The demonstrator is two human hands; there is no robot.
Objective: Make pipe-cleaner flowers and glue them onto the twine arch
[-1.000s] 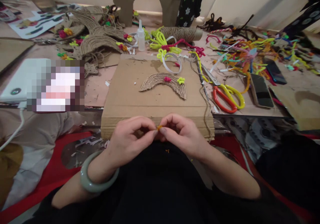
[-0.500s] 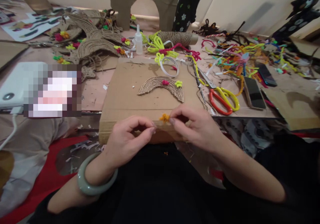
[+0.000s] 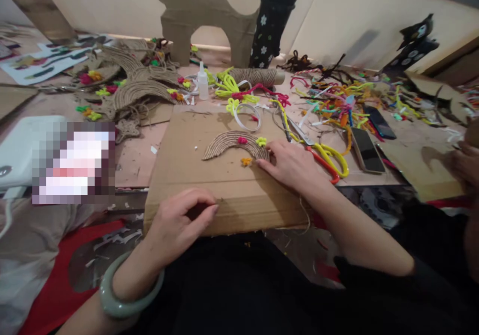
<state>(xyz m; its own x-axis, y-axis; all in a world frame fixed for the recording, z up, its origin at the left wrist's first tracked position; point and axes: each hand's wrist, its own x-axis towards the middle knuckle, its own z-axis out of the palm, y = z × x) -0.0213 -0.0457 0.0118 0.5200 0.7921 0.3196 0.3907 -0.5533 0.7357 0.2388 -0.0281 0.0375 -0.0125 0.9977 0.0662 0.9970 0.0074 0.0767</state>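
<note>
A curved arch of brown twine [image 3: 220,143] lies on a cardboard sheet [image 3: 187,175]. It bears a pink pipe-cleaner flower [image 3: 242,140] and a yellow-green one [image 3: 261,141]. My right hand [image 3: 290,163] has its thumb and fingers closed round the arch's right end, which they partly hide. Just left of that thumb, an orange pipe-cleaner flower [image 3: 246,161] rests on the cardboard below the arch. My left hand [image 3: 183,220] hovers over the near left part of the sheet, thumb and forefinger curled together, with nothing visible between them.
Behind the arch are a roll of white tape [image 3: 247,117], a glue bottle [image 3: 202,83] and a twine spool [image 3: 258,77]. Scissors [image 3: 331,158] and a phone [image 3: 367,149] lie to the right, near tangled pipe cleaners [image 3: 337,100]. Another person's hand [image 3: 467,158] shows at the right edge.
The orange flower has left my right fingers and lies on the cardboard. My right hand has moved forward to the arch's end; my left has drawn back leftward. The view has tilted up.
</note>
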